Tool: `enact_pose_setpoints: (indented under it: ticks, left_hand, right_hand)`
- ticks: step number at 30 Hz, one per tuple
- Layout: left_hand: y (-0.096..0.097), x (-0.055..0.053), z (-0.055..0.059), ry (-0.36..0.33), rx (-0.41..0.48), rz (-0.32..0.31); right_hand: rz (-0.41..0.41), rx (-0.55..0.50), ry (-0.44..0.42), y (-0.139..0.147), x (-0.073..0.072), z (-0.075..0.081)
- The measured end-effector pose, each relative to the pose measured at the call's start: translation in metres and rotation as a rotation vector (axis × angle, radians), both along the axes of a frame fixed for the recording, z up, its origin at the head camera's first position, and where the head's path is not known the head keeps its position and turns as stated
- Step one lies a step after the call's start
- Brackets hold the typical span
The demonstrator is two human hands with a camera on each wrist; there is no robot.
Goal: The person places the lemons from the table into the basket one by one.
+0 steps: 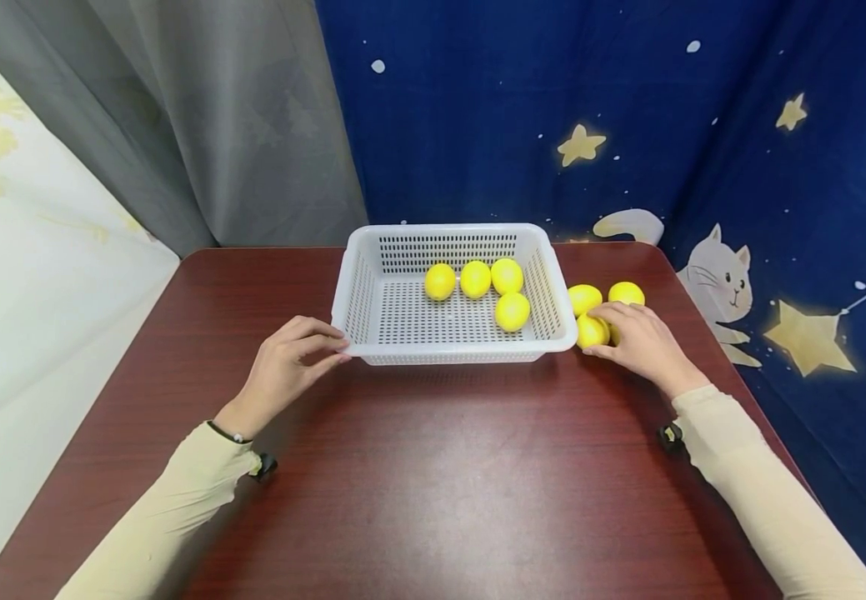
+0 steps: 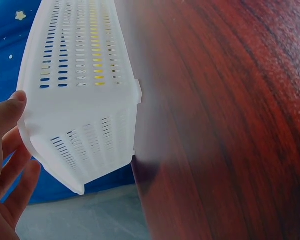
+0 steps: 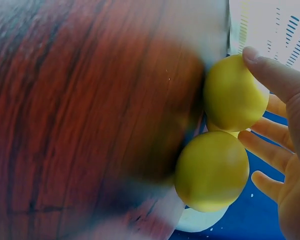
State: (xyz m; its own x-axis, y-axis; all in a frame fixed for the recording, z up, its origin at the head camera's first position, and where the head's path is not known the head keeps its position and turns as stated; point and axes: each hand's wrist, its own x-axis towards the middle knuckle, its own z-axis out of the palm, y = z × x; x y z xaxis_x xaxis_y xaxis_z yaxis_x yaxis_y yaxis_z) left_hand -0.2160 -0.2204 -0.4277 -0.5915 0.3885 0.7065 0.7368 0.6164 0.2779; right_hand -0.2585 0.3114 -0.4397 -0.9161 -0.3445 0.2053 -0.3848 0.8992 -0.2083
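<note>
A white plastic basket (image 1: pixel 451 350) with slotted walls stands on the table, several yellow lemons (image 1: pixel 440 282) lying inside it. My left hand (image 1: pixel 290 362) holds the basket's near left corner by the rim, thumb (image 2: pixel 19 97) on the outer face and the other fingers behind. Just beyond the basket's right end, my right hand (image 1: pixel 638 342) grips a lemon (image 1: pixel 593 331), with the thumb on its near side. In the right wrist view that lemon (image 3: pixel 235 92) touches another lemon (image 3: pixel 212 171) beside the fingers. Further lemons (image 1: pixel 626 293) cluster behind the hand, partly hidden by it.
The dark red wooden table (image 1: pixel 448 483) ends behind the basket, close to a blue star-patterned curtain (image 1: pixel 493 108) and a grey curtain (image 1: pixel 252 125). To the right of the lemons, the table's right edge runs near my right forearm (image 1: pixel 770 492).
</note>
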Motion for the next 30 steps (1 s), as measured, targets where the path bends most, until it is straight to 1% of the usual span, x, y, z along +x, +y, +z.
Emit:
enact_pose_setpoints:
  ticks: [5,13,30]
  left_hand:
    - [0.0009,0.0001,-0.0006,0.011,0.006,-0.009]
    - [0.0012,-0.0008,-0.0021,0.02,0.018,-0.016]
    - [0.0012,-0.0006,-0.0037,0.013,0.028,-0.014]
  right_hand:
    - [-0.014,-0.016,-0.005,-0.0025,-0.0022,-0.003]
    - [-0.026,-0.007,-0.011,-0.0042,-0.0052,-0.0066]
    - [-0.042,-0.041,-0.044,-0.006,-0.0068,-0.0085]
